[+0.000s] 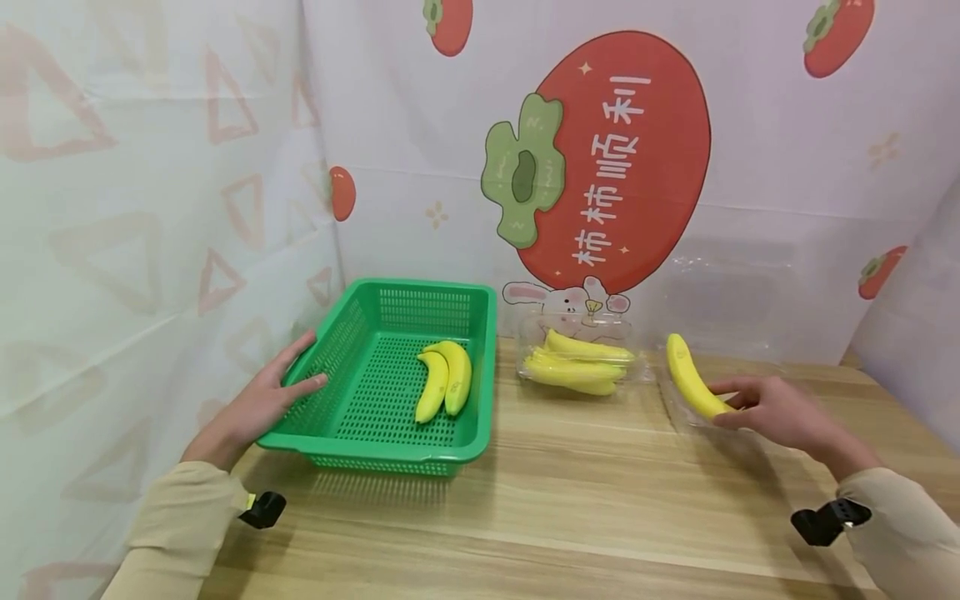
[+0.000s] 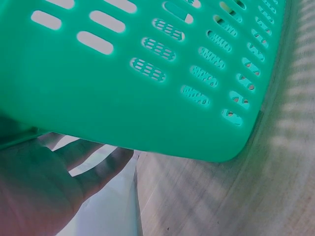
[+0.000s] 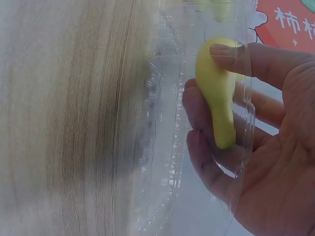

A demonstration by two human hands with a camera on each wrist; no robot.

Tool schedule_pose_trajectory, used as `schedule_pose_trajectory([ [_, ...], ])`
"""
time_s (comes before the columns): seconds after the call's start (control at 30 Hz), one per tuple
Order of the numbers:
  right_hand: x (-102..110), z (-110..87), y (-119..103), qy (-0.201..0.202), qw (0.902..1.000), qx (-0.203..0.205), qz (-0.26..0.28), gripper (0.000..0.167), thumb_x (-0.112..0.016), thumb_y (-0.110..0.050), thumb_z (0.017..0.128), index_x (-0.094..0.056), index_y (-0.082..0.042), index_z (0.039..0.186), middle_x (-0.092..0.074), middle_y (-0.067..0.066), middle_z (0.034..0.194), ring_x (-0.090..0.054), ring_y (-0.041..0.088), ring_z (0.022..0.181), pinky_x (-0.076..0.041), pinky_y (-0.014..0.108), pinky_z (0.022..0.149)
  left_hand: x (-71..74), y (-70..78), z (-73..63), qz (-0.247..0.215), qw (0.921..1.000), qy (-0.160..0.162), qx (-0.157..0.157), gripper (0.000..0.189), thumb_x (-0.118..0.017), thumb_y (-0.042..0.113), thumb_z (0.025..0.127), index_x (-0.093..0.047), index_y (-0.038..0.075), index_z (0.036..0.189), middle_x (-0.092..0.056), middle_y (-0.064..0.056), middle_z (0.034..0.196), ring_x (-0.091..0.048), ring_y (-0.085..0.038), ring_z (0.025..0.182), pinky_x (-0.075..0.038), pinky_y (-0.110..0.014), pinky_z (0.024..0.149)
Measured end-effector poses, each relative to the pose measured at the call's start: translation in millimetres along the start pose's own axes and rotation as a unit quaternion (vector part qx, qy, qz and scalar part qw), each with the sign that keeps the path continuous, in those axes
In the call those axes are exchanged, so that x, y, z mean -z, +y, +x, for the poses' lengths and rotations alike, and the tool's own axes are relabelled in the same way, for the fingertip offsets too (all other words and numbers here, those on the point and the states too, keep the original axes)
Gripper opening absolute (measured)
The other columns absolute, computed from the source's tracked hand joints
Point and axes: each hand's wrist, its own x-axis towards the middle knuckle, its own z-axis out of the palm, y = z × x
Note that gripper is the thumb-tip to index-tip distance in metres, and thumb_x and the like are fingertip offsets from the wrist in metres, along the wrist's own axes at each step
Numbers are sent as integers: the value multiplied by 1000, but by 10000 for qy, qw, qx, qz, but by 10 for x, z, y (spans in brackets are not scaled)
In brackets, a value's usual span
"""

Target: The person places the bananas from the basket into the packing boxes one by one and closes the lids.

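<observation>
At the left stands a green plastic basket (image 1: 491, 367) with two yellow bananas (image 1: 442, 379) side by side on its slotted floor. My left hand (image 1: 262, 400) holds the basket's left rim, thumb reaching over the edge; in the left wrist view its other fingers (image 2: 101, 172) lie along the basket's outer side. On the right, my right hand (image 1: 772, 412) pinches the lower end of a banana (image 1: 692, 383), tilted over a clear plastic clamshell box (image 1: 675, 408). Seen from the right wrist, the banana (image 3: 216, 88) lies between thumb and fingers, close behind the clear plastic edge.
Another clear clamshell box (image 1: 573, 321) with several bananas (image 1: 573, 371) in it sits between the basket and my right hand. The wooden table (image 1: 540, 517) ends at a printed curtain (image 1: 420, 125) behind, with a white curtain (image 1: 150, 292) close along the left.
</observation>
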Motion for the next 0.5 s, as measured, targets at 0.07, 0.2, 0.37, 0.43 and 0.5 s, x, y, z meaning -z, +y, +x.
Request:
schedule_pose_trajectory([
  [0.07, -11, 8, 19, -78, 9999, 6, 64, 60, -80, -29, 96, -63, 2, 144, -78, 8, 106, -65, 17, 93, -48, 27, 70, -13, 2, 11, 0, 10000, -15, -5, 88, -59, 37, 110, 1, 23, 173, 5, -18, 180, -5, -54, 162, -21, -76, 122],
  [0.2, -39, 15, 49, -198, 9996, 124, 171, 55, -78, -24, 97, -64, 5, 142, -78, 9, 106, -68, 17, 94, -51, 26, 71, -28, 0, 35, -6, 10000, -44, -5, 89, -59, 38, 110, 1, 25, 173, 5, -17, 180, -3, -54, 162, -18, -78, 122],
  [0.37, -68, 55, 48, -202, 9995, 213, 81, 54, -78, -23, 97, -64, 3, 143, -80, 9, 107, -71, 17, 96, -53, 28, 74, -15, -16, 24, 27, 10000, -39, 50, 89, -59, 40, 109, 1, 27, 173, 6, -19, 180, -7, -53, 162, -22, -76, 121],
  [0.43, -76, 79, 40, -180, 9995, 255, 49, 56, -78, -23, 97, -63, 2, 145, -80, 11, 108, -73, 21, 98, -54, 31, 75, -7, -22, 10, 17, 9999, -53, 114, 89, -58, 41, 110, 2, 28, 173, 6, -21, 179, -16, -53, 159, -29, -73, 119],
  [0.5, -83, 100, 28, -144, 9993, 355, 48, 59, -78, -22, 97, -60, 2, 147, -81, 14, 110, -74, 27, 101, -56, 35, 76, 1, -21, -2, 4, 9998, -55, 188, 89, -58, 43, 109, 3, 29, 173, 5, -23, 179, -24, -51, 155, -34, -68, 116],
])
